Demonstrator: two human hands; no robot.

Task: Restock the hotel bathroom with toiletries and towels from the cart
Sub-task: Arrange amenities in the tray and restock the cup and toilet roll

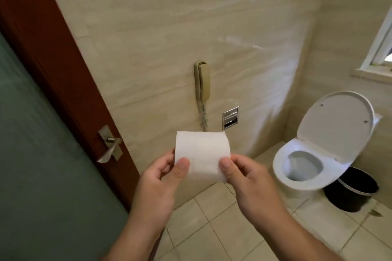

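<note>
I'm watching both forearms reaching forward, the left hand (158, 172) and right hand (247, 172) pinching a white toilet paper roll (201, 153) at its two ends, thumbs pressing its near face, the roll hovering before the tiled wall (169, 48).

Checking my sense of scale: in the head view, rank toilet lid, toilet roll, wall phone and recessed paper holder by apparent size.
1. toilet lid
2. toilet roll, enlarged by nearness to the camera
3. wall phone
4. recessed paper holder
</note>
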